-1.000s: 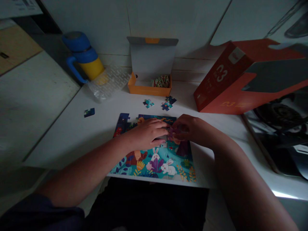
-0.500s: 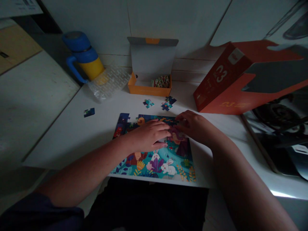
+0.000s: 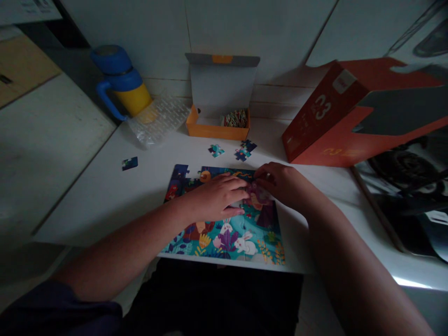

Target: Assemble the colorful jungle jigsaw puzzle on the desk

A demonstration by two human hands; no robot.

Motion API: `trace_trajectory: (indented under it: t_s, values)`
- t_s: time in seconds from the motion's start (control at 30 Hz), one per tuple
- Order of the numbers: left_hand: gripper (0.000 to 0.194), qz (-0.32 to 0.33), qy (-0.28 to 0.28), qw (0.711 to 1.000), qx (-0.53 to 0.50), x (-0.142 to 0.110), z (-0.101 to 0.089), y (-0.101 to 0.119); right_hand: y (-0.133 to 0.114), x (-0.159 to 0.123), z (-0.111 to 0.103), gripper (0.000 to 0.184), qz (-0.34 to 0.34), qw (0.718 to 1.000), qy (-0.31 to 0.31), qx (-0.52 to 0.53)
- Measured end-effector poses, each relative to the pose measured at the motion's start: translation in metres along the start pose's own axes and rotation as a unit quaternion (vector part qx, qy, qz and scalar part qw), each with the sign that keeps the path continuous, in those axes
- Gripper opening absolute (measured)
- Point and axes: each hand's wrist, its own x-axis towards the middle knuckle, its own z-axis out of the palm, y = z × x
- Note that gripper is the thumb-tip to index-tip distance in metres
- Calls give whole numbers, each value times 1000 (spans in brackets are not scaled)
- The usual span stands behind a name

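Observation:
A jigsaw puzzle (image 3: pixel 227 238) lies on the white counter near its front edge, showing rabbits and plants on teal. Across its upper middle rests my left hand (image 3: pixel 222 196), palm down with fingers extended. At the upper right part of the puzzle, my right hand (image 3: pixel 278 179) has its thumb and fingers pinched at a puzzle piece, mostly hidden by the fingers. Beyond the puzzle lie loose pieces: a teal piece (image 3: pixel 216 150), a pair of pieces (image 3: pixel 245 150) touching each other, and a dark blue piece (image 3: pixel 130 163) off to the left.
An open orange box (image 3: pixel 219 131) holding a bundle of pieces stands at the wall. To its left are crumpled clear plastic wrap (image 3: pixel 157 121) and a blue-and-yellow flask (image 3: pixel 122 79). A large red box (image 3: pixel 322 121) leans at the right, beside a stove (image 3: pixel 402 186).
My right hand has shifted very slightly at the puzzle's upper right, its fingers a little more bent. My left hand and the loose pieces stay where they were.

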Motion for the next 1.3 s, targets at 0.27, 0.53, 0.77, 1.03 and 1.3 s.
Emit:
trace_trajectory:
  t_s: [0.27, 0.53, 0.77, 1.03, 1.3]
  values:
    - [38, 0, -3, 1000, 2, 1, 0, 1, 11, 3, 0, 15, 5, 999, 6, -31]
    - [38, 4, 2, 1000, 9, 1, 0, 0, 11, 3, 1, 13, 1, 999, 8, -32]
    - [40, 3, -3, 1000, 13, 1, -2, 1, 7, 2, 1, 13, -3, 999, 19, -33]
    - [42, -9, -20, 999, 26, 1, -1, 4, -2, 0, -3, 14, -8, 999, -49, 2]
    - [42, -9, -19, 1000, 22, 1, -2, 4, -4, -1, -4, 6, 4, 998, -63, 9]
